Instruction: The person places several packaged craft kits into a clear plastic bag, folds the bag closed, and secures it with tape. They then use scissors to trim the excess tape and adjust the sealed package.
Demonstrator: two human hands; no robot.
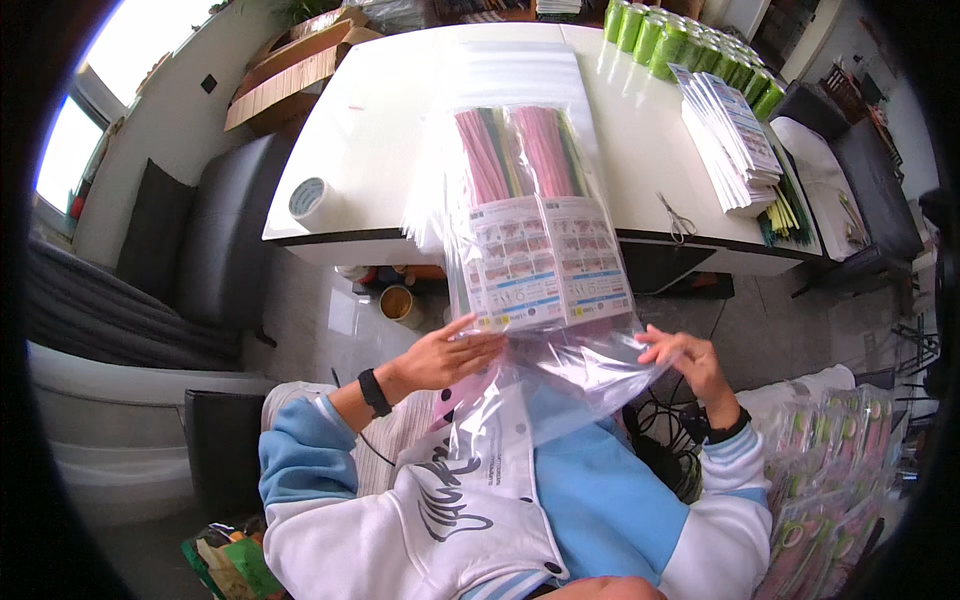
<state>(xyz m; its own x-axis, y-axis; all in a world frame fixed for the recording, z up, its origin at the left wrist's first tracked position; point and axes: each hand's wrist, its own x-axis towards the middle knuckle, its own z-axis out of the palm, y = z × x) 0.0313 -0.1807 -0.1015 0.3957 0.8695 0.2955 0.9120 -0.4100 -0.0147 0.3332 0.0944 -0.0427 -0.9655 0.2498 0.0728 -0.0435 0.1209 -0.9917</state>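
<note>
A clear plastic bag (577,375) lies partly on the white table and hangs over its front edge towards me. Inside it are two bundles of pink, green and yellow stems (541,150), side by side, with two printed instruction sheets (517,262) below them. My left hand (450,356) rests with extended fingers at the left side of the bag, near the sheets' lower edge. At the bag's lower right, my right hand (682,356) pinches the loose film between thumb and fingers. More flat clear bags (517,67) lie beneath on the table.
A roll of tape (309,199) stands at the table's left, scissors (677,219) at its front right. Stacked printed sheets (727,142) and green wrapped rolls (667,45) occupy the right side. Filled bags (832,465) lie at my right; a cardboard box (289,75) stands behind left.
</note>
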